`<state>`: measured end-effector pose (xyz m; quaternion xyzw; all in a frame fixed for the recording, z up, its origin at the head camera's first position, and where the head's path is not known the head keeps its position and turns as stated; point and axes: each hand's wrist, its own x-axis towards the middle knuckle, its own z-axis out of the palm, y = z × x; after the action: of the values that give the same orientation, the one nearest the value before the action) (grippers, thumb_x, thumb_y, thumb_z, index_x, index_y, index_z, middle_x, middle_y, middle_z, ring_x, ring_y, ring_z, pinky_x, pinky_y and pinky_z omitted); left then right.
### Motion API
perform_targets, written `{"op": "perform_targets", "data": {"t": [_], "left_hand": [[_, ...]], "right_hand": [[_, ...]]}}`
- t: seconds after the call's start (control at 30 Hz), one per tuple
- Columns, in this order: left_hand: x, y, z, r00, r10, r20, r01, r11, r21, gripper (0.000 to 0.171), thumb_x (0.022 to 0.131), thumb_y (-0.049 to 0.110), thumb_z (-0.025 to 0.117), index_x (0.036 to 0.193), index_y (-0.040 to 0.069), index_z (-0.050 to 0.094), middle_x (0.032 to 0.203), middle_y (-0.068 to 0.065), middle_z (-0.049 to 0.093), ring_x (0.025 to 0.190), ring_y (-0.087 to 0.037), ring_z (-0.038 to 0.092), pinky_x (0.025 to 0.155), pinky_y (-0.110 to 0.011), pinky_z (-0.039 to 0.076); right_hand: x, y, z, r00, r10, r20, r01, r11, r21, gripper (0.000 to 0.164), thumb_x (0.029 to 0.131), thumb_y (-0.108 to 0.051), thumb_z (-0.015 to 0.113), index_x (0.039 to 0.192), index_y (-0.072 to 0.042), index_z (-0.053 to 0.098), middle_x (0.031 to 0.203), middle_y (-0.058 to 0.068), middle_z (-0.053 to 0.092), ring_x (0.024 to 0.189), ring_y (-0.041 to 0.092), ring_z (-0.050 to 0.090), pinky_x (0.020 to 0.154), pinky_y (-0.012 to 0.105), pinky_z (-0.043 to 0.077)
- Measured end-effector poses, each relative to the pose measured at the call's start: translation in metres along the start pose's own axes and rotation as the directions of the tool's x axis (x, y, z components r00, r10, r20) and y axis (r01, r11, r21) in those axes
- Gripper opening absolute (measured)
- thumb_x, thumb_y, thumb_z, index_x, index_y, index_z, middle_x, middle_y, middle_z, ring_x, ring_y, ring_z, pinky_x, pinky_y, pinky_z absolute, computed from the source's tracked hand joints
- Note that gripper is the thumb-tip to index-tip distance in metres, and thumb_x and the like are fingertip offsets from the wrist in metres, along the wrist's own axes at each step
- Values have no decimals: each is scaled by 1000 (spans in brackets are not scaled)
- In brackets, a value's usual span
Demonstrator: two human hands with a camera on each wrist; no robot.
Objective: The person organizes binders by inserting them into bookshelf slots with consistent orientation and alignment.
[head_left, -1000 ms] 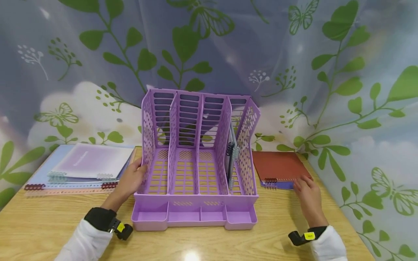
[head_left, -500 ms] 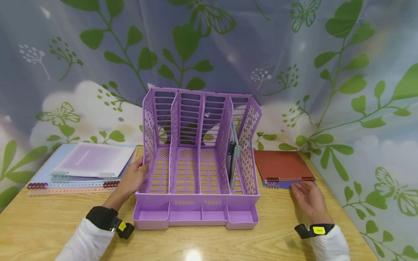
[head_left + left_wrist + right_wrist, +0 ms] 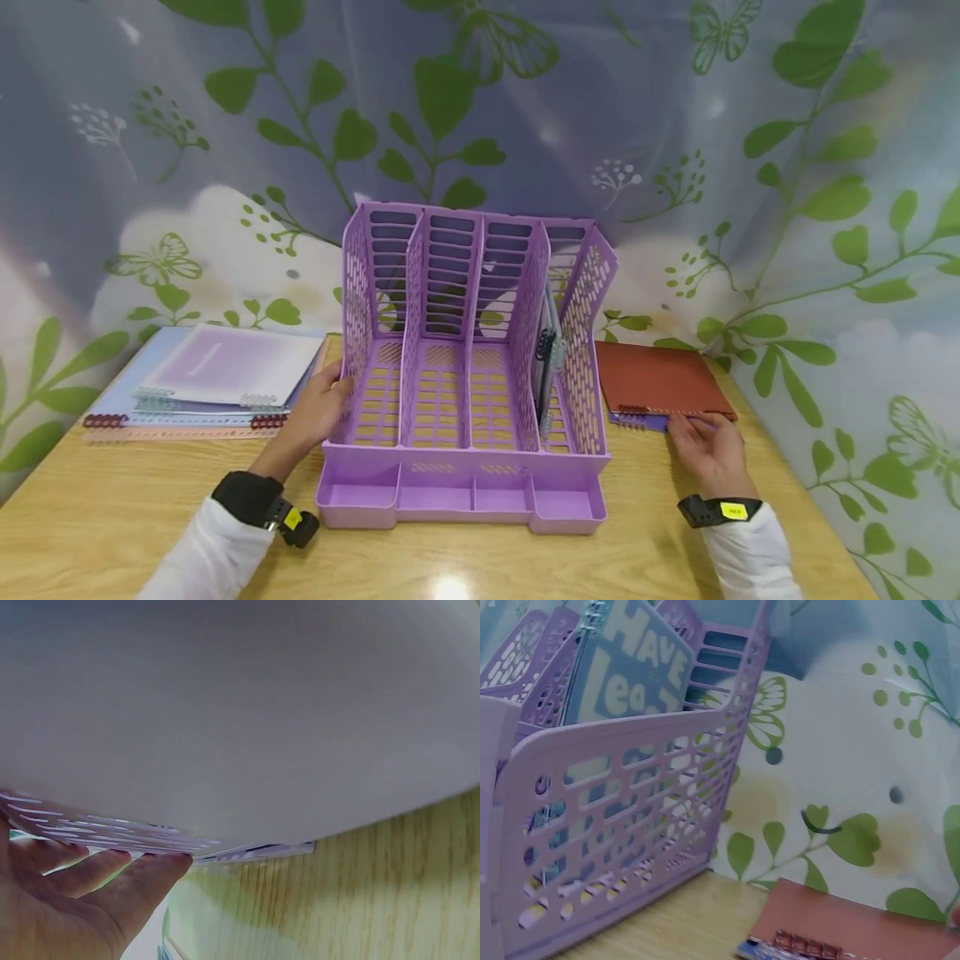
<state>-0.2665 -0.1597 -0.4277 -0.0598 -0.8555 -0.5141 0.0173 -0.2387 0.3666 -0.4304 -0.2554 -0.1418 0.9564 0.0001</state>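
A purple desktop file organizer (image 3: 461, 454) stands upright in the middle of the table. My left hand (image 3: 311, 408) is at its left side wall; in the left wrist view the fingers (image 3: 142, 885) press the slotted wall from outside, almost straight. To the right lies a red spiral notebook (image 3: 663, 379) on top of a blue one (image 3: 654, 422). My right hand (image 3: 712, 454) pinches the red notebook's near right edge, palm partly turned up. The fingertips are mostly hidden there, and only a sliver of finger shows in the right wrist view.
Several stacked notebooks (image 3: 225, 367) lie at the left, a purple-and-white one on top. Notebooks (image 3: 634, 667) stand in the organizer's rightmost compartment. Small trays (image 3: 435, 498) run along its front. A printed curtain (image 3: 480, 100) hangs close behind the wooden table (image 3: 525, 567).
The right hand has turned palm upward and moved from the red notebook's right corner to its near edge. The left hand stays at the organizer. The head view has shifted slightly.
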Motion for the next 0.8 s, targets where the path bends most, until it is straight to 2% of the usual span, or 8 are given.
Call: {"op": "perform_targets", "data": {"t": [0.13, 0.23, 0.3, 0.43, 0.53, 0.7, 0.8], "left_hand": [[1, 2, 1, 1000, -6, -2, 6, 1000, -2, 44, 101, 15, 33, 140, -6, 40, 115, -29, 58, 104, -39, 57, 92, -51, 42], [0, 3, 1, 1000, -3, -13, 3, 1000, 9, 44, 101, 14, 34, 139, -6, 41, 112, -28, 60, 102, -38, 58, 90, -50, 43], [-1, 3, 2, 1000, 0, -19, 1, 1000, 16, 43, 101, 14, 34, 139, -6, 42, 110, -27, 62, 99, -37, 59, 89, -49, 44], [-1, 1, 6, 1000, 1, -8, -1, 1000, 6, 44, 101, 14, 33, 139, -5, 42, 108, -26, 63, 97, -36, 61, 87, -48, 46], [-2, 2, 8, 1000, 0, -3, 0, 1000, 0, 44, 102, 14, 33, 140, -6, 41, 108, -26, 63, 96, -35, 61, 87, -49, 46], [-1, 3, 3, 999, 7, -31, -6, 1000, 26, 44, 101, 13, 34, 139, -7, 41, 109, -27, 62, 98, -36, 60, 90, -51, 44], [-1, 4, 2, 1000, 8, -26, -7, 999, 36, 45, 101, 13, 34, 141, -7, 39, 111, -28, 61, 101, -37, 59, 91, -51, 43]], "right_hand": [[6, 2, 8, 998, -49, -26, 46, 995, -91, 67, 103, -27, 38, 150, -37, -9, 152, -19, 1, 138, -1, 9, 110, 21, 16], [15, 3, 14, 999, -51, 18, 53, 994, -92, 69, 102, -26, 39, 148, -41, -10, 153, -21, -7, 138, -3, 2, 110, 19, 16], [20, 3, 15, 999, -26, 42, 30, 997, -78, 70, 102, -24, 37, 146, -45, -14, 151, -26, -13, 137, -5, -3, 109, 17, 14], [30, 0, 15, 996, 7, 91, -1, 998, -66, 64, 104, -21, 28, 144, -45, -15, 149, -29, -14, 135, -8, -6, 108, 14, 10], [33, -3, 14, 995, 12, 96, -7, 998, -56, 59, 104, -20, 25, 147, -43, -9, 150, -27, -7, 135, -9, -2, 107, 14, 10], [33, -1, 13, 994, -9, 105, 11, 1000, -25, 58, 103, -16, 29, 149, -41, 2, 151, -22, 1, 136, -7, 5, 108, 17, 14], [23, 3, 12, 988, -79, 134, 86, 995, -42, 58, 103, -11, 31, 148, -40, 10, 147, -17, 21, 136, -2, 16, 108, 20, 19]]}}
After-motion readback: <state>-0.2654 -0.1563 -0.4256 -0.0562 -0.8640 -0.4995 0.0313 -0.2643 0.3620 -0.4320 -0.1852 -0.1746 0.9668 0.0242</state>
